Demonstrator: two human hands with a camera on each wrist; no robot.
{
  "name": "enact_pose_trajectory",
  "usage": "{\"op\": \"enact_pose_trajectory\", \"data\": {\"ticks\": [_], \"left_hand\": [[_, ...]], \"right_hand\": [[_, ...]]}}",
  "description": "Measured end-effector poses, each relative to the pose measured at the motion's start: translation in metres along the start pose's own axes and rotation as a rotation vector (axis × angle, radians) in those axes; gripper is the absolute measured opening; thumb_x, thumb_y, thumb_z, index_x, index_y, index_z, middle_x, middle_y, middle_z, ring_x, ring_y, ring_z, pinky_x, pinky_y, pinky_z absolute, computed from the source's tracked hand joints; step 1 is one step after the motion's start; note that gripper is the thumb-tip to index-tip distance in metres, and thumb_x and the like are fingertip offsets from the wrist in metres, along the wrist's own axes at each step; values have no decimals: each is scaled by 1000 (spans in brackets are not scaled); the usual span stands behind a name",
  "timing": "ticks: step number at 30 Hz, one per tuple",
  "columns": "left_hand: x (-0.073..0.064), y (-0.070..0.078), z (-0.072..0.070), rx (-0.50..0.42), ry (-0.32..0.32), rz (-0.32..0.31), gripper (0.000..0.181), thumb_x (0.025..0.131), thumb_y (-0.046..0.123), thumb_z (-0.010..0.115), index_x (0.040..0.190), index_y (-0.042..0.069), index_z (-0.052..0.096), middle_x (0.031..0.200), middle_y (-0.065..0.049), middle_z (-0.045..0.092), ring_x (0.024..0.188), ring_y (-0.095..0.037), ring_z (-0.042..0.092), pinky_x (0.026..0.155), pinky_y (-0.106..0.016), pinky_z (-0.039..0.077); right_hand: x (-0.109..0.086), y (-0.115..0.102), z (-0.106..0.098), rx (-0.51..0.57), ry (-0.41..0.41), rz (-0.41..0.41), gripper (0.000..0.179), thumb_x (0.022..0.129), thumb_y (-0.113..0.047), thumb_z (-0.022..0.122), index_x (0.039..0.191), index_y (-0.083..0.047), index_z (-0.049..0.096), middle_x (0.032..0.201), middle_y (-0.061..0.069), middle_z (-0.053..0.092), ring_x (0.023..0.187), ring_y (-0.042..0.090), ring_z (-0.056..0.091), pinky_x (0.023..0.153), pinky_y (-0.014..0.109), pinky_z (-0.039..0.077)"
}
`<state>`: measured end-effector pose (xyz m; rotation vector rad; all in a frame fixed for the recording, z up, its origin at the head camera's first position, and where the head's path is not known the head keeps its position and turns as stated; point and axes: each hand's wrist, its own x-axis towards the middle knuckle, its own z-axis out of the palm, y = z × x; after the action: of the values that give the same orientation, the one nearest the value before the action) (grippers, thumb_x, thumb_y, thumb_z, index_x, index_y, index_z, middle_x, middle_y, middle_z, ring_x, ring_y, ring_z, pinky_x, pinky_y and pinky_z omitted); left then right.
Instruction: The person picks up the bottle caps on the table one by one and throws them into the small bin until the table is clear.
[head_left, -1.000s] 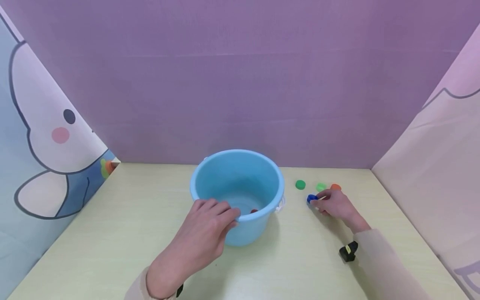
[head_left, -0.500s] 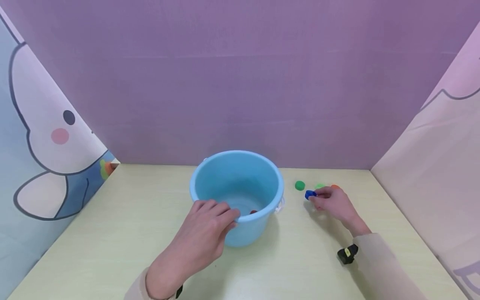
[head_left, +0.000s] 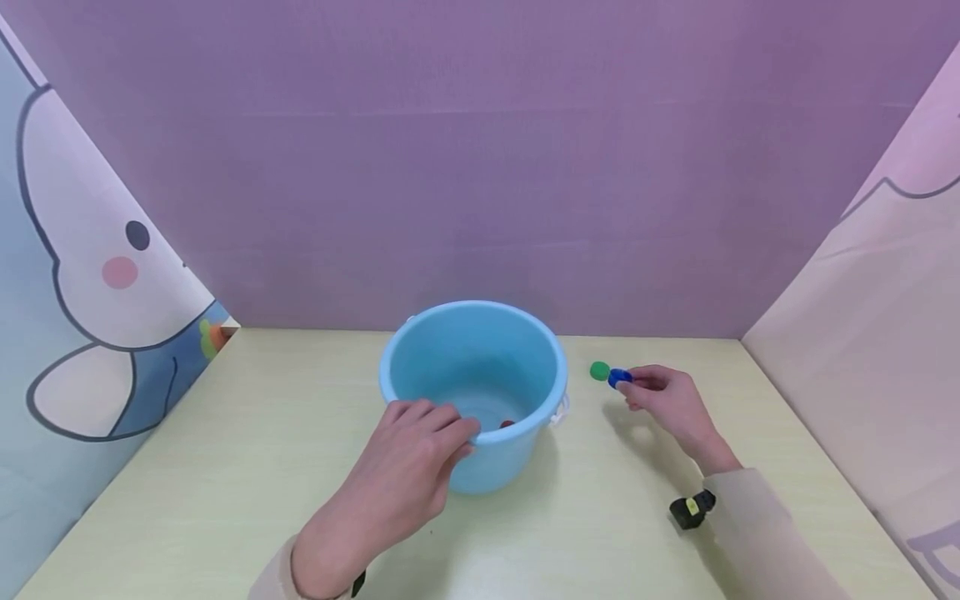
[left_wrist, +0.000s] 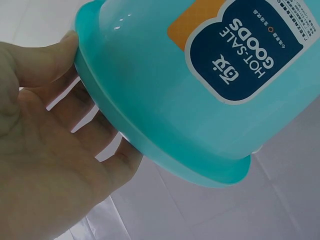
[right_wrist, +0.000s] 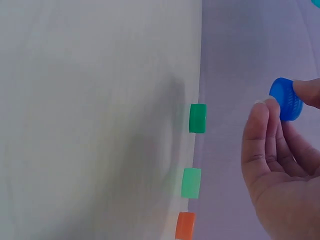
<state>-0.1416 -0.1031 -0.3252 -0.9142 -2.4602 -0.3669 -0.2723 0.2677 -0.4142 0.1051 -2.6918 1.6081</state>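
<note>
A light blue bucket [head_left: 491,462] stands upright on the table, with a small red piece [head_left: 507,423] visible inside near its front wall. My left hand [head_left: 408,467] grips the bucket's near rim, fingers curled over the edge; in the left wrist view the thumb lies on the outside. To the right of the bucket, my right hand [head_left: 672,408] pinches a blue bottle cap [right_wrist: 286,100] between thumb and fingers, above the table. On the table lie a green cap [right_wrist: 198,118], a light green cap [right_wrist: 191,183] and an orange cap [right_wrist: 185,226]; the last two are hidden behind my hand in the head view.
A purple cloth wall [head_left: 480,167] rises behind the table [head_left: 247,433]. Printed cloth panels with cartoon figures close off both sides. A white handle joint [head_left: 560,409] sticks out from the bucket's right side.
My right hand has lifted the blue cap off the table and moved it slightly away from me, close to the green cap in the head view. The left hand and bucket stay put.
</note>
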Motion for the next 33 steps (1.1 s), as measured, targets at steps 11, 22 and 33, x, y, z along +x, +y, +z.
{"op": "enact_pose_trajectory", "data": {"ticks": [11, 22, 33], "left_hand": [[0, 0, 0, 1, -5, -2, 22, 85, 13, 83, 103, 16, 71, 90, 5, 66, 86, -16, 57, 80, -39, 46], [1, 0, 0, 1, 2, 1, 21, 85, 13, 83, 103, 16, 70, 90, 5, 66, 86, -17, 57, 80, -39, 45], [1, 0, 0, -1, 2, 3, 23, 84, 12, 83, 102, 16, 70, 90, 5, 66, 86, -17, 57, 79, -40, 46]], "right_hand": [[-3, -7, 3, 6, 8, -12, 54, 96, -36, 73, 131, 3, 60, 112, 20, 70, 91, 29, 71, 84, 26, 52], [-10, -29, 7, 59, 14, -92, 48, 94, -29, 75, 127, 4, 63, 104, 15, 69, 84, 18, 70, 82, 24, 55], [-15, -45, 13, 76, 23, -138, 43, 94, -23, 76, 125, 4, 65, 104, 15, 69, 84, 15, 70, 80, 25, 57]]}}
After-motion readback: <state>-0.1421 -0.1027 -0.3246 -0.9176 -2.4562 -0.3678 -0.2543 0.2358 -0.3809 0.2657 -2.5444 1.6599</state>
